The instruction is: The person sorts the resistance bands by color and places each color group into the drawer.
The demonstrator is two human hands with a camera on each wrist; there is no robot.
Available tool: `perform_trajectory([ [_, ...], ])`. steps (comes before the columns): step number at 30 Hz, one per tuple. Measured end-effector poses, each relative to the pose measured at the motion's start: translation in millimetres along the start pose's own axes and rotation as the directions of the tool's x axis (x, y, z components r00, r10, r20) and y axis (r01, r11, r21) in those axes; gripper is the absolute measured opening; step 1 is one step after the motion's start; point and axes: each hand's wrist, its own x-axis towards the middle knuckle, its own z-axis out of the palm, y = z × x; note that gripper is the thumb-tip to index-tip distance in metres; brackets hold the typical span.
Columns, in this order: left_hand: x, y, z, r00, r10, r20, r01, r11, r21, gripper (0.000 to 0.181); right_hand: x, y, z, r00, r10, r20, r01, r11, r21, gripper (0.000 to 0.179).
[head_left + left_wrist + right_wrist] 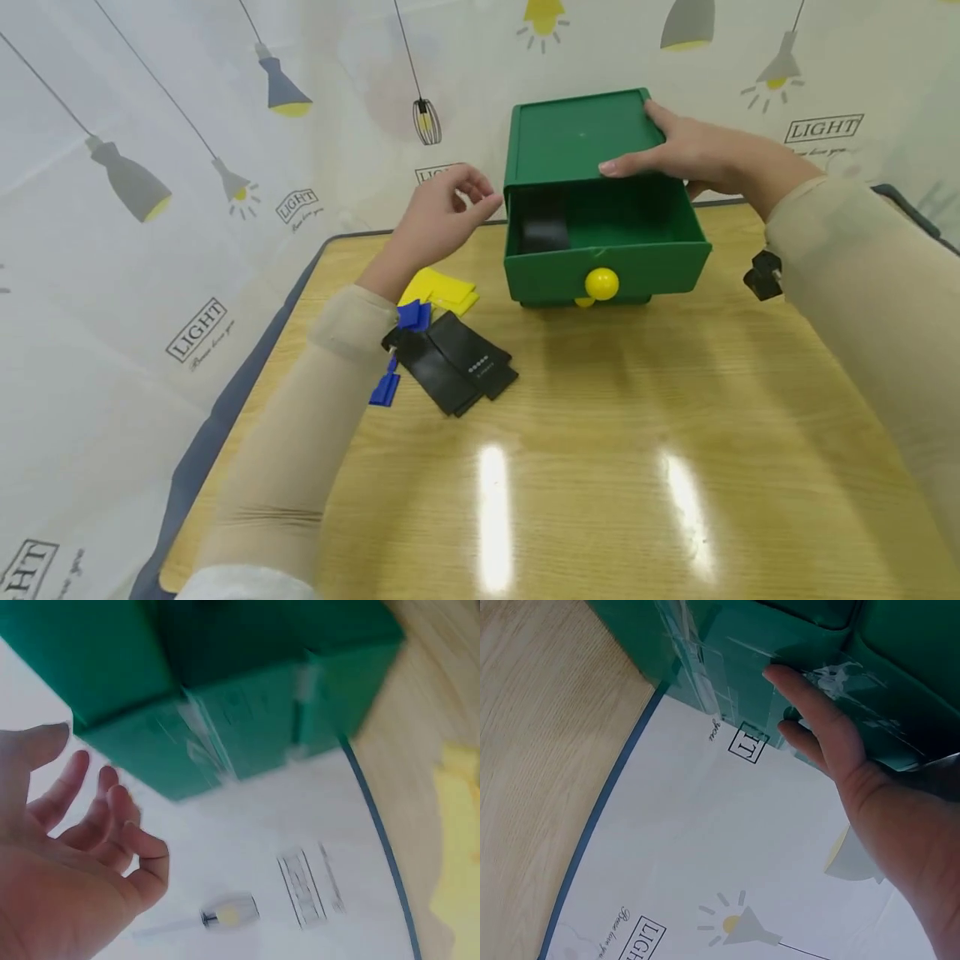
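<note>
A green drawer box (581,137) stands at the back of the table, its upper drawer (555,275) pulled out by a yellow knob's (602,284) side. Inside the drawer, at the left, lies a flat black piece (545,223). My right hand (701,150) rests on the box's right edge, thumb stretched over the top. Its fingers (817,709) lie fairly straight against the taped side wall. Beside the box's left side is my left hand (442,218), fingers loosely bent and holding nothing. In the left wrist view, a small gap separates most of its fingers from the box.
Left of the box, several flat black pieces (465,367) overlap on the wooden table (585,467). Yellow flat pieces (438,290) and small blue pieces (386,389) lie near them. A lamp-patterned white sheet (337,67) hangs right behind the table.
</note>
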Motion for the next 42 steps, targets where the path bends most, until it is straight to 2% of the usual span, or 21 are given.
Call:
perform_trajectory([
  [3, -11.8, -21.7, -9.0, 0.996, -0.086, 0.038, 0.084, 0.995, 0.045, 0.024, 1.6, 1, -2, 1.000, -0.002, 0.021, 0.002, 1.000, 0.009, 0.129],
  [5, -19.9, -38.8, -13.7, 0.986, -0.153, 0.063, 0.149, 0.987, 0.060, 0.027, 3.1, 2, -2, 1.000, -0.002, 0.028, 0.002, 1.000, 0.013, 0.129],
  [9, -33.3, -70.7, -17.1, 0.956, -0.272, 0.111, 0.259, 0.959, 0.115, 0.034, 6.5, 1, -3, 1.000, -0.006, 0.029, 0.006, 1.000, 0.014, 0.128],
  [11, -38.3, -84.5, -14.8, 0.939, -0.311, 0.148, 0.286, 0.944, 0.167, 0.036, 8.1, 1, -4, 1.000, -0.007, 0.026, 0.007, 1.000, 0.016, 0.128],
  [14, -44.7, -101.7, -6.9, 0.911, -0.343, 0.230, 0.290, 0.928, 0.234, 0.039, 10.0, -1, -3, 1.000, -0.007, 0.029, 0.006, 1.000, 0.027, 0.129],
  [18, -53.4, -113.1, 4.2, 0.852, -0.394, 0.344, 0.303, 0.908, 0.290, 0.046, 11.0, 0, 0, 1.000, -0.002, 0.028, 0.001, 0.999, 0.040, 0.129],
  [21, -58.8, -116.8, 8.3, 0.817, -0.432, 0.383, 0.326, 0.892, 0.313, 0.046, 11.1, 0, 3, 1.000, 0.001, 0.022, -0.002, 0.999, 0.050, 0.129],
  [25, -63.7, -121.6, 9.6, 0.797, -0.454, 0.399, 0.347, 0.884, 0.312, 0.043, 10.3, -2, 5, 1.000, -0.004, 0.022, 0.003, 0.999, 0.054, 0.129],
  [27, -65.1, -124.1, 10.8, 0.792, -0.455, 0.407, 0.353, 0.885, 0.303, 0.044, 9.8, -3, 4, 1.000, -0.008, 0.025, 0.007, 0.999, 0.051, 0.129],
  [31, -67.4, -126.4, 13.0, 0.798, -0.443, 0.408, 0.348, 0.892, 0.287, 0.046, 9.7, -5, 3, 0.999, -0.009, 0.036, 0.007, 0.999, 0.048, 0.129],
  [34, -67.8, -124.8, 13.2, 0.812, -0.446, 0.377, 0.367, 0.892, 0.265, 0.044, 10.0, -6, 3, 0.999, -0.009, 0.041, 0.007, 0.999, 0.049, 0.128],
  [37, -66.9, -119.8, 12.0, 0.828, -0.450, 0.335, 0.401, 0.892, 0.207, 0.040, 9.9, -6, 3, 0.999, -0.009, 0.045, 0.007, 0.999, 0.052, 0.128],
  [42, -61.1, -108.2, 9.5, 0.861, -0.416, 0.293, 0.406, 0.909, 0.096, 0.032, 8.9, -5, 3, 0.999, -0.009, 0.042, 0.007, 0.999, 0.052, 0.128],
])
